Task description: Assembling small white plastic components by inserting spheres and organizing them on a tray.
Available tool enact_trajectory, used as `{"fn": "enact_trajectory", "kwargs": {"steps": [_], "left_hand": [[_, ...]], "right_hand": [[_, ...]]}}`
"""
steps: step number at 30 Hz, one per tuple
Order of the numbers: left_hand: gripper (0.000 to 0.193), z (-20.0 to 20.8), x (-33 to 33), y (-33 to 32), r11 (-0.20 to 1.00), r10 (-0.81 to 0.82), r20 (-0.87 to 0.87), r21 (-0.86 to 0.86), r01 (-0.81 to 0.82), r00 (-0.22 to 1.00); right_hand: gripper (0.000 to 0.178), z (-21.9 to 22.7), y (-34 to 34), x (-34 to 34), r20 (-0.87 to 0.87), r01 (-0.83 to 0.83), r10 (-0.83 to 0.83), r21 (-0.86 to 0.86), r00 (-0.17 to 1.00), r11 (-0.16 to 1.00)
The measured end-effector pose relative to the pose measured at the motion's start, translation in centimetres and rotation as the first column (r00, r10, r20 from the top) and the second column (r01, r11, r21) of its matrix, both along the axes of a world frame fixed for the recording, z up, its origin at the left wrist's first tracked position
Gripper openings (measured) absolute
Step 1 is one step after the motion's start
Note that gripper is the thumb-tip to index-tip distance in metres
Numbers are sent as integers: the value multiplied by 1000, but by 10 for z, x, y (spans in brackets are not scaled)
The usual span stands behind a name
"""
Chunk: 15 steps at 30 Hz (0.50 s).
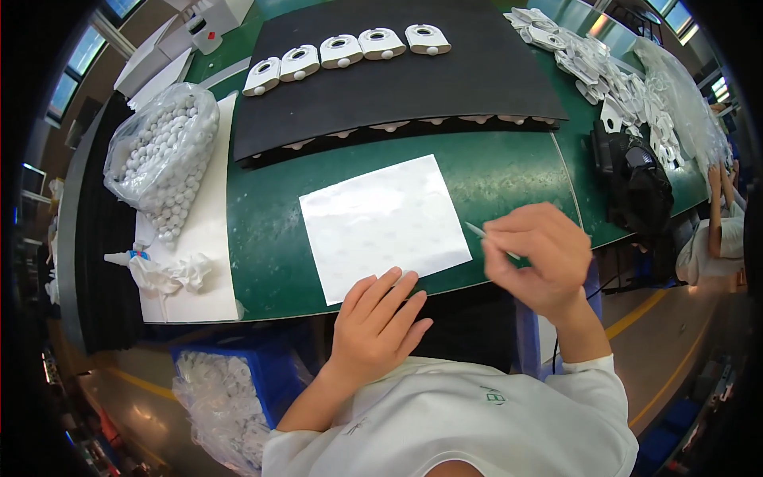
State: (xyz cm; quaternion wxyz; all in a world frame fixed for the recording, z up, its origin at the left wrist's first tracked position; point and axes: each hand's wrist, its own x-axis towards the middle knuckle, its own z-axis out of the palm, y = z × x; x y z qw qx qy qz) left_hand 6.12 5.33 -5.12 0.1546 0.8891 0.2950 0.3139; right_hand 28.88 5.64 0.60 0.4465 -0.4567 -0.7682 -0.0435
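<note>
A sheet of white paper (pixel 385 226) lies slightly turned on the green table in front of me. My left hand (pixel 377 326) rests at its near edge, fingers stretched out and spread, holding nothing. To the right of the paper, my right hand (pixel 544 258) is closed around a thin pale stick (pixel 476 230). Its pointed tip sticks out toward the paper, apart from it; the exact kind of tool cannot be made out. Beyond the paper, several white rounded housings (pixel 340 52), each with a dark round opening, stand in a row on a black foam board (pixel 413 91).
At left, a clear bag of small white balls (pixel 163 151) lies by a glue bottle (pixel 123 257) and crumpled tissue (pixel 181 273). Loose white plastic parts (pixel 588 67) and a black bag (pixel 640 179) lie right. A blue crate (pixel 270 381) stands below. Another person's arm (pixel 715 207) shows far right.
</note>
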Motion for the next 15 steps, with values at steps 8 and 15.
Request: {"fn": "enact_trajectory", "kwargs": {"steps": [8,15], "left_hand": [[28,-5,0,-3,999,33,-27,-38,-34,999],[31,-5,-2,-5,996,69,-5,-51,-69,998]], "right_hand": [[15,-19,23,-44,350,-175,260,-255,900,951],[4,18,13,-17,-328,17,-121,-304,937,953]]}}
